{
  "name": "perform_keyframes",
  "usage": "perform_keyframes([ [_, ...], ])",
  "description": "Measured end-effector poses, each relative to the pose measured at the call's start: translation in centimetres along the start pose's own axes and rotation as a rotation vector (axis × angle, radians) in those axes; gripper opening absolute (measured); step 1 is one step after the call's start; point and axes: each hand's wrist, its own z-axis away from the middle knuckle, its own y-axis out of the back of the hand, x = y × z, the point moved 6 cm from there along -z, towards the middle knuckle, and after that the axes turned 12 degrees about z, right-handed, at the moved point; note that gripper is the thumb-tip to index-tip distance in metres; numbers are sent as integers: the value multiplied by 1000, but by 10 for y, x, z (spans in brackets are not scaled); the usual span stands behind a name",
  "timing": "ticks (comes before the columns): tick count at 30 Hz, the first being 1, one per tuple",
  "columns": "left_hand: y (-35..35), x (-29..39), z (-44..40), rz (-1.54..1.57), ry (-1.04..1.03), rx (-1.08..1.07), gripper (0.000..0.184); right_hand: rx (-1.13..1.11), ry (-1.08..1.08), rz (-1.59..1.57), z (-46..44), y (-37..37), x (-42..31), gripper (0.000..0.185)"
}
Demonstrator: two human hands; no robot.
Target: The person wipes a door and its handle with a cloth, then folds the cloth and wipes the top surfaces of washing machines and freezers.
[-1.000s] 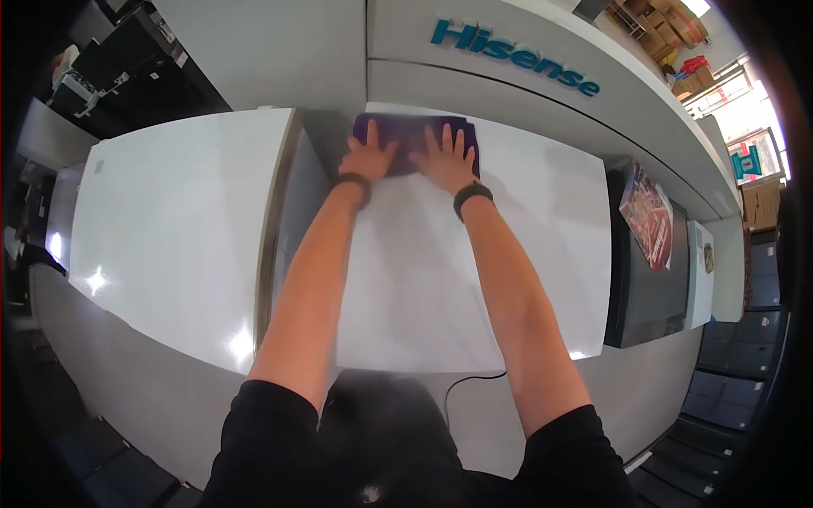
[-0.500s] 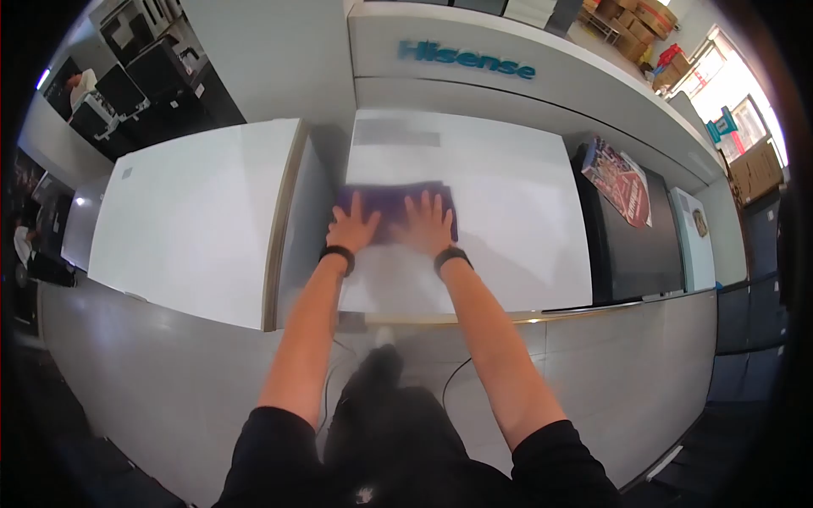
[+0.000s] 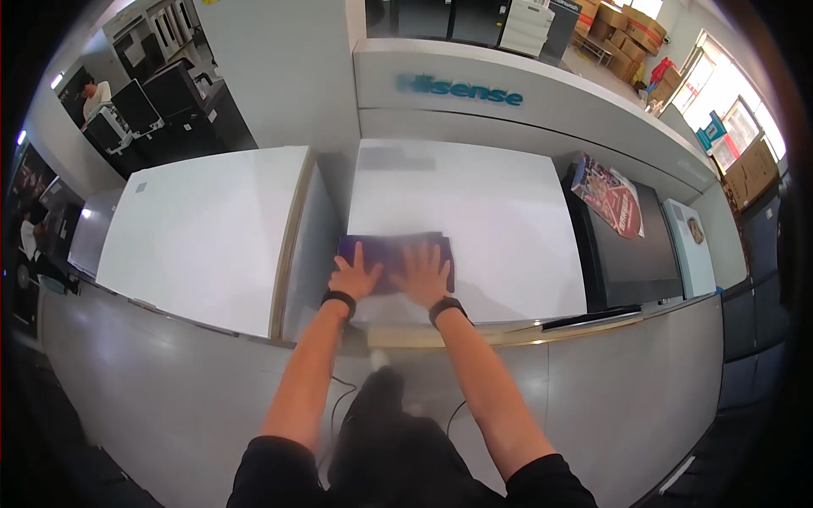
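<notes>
A folded purple cloth (image 3: 387, 254) lies flat on the white top of an appliance (image 3: 500, 220), at its near left part. My left hand (image 3: 356, 274) rests on the cloth's left side with fingers spread. Fingers apart, my right hand (image 3: 421, 276) presses flat on the right side, slightly blurred by motion. Both palms face down, and neither hand grasps the cloth. Dark bands circle both wrists. The appliance's front edge (image 3: 500, 337) runs just below my wrists.
Another white-topped appliance (image 3: 203, 241) stands on the left across a narrow gap. To the right, a black-topped unit (image 3: 648, 245) carries printed leaflets (image 3: 608, 196). A white wall panel with Hisense lettering (image 3: 461, 89) rises behind. A cable (image 3: 341, 396) lies on the floor.
Both hands and the purple cloth have slid toward the appliance's near edge. The camera view has tilted up a little, showing more behind the wall panel.
</notes>
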Motion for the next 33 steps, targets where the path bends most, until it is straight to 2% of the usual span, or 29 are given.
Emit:
perform_keyframes([
  [6,8,12,-45,39,-18,39,89,69,-41,107,-66,-2,8,80],
  [11,43,47,-112,87,6,55,88,146,-98,2,-134,22,20,77],
  [18,65,81,-222,152,22,59,87,241,-130,14,-248,39,47,78],
  [23,88,103,-269,139,-2,74,86,41,-92,-13,-293,58,57,76],
  [27,97,119,-297,128,7,32,85,97,-137,-19,-328,62,64,72],
  [33,101,124,-315,125,-6,7,84,-17,-98,-53,-344,75,70,69],
])
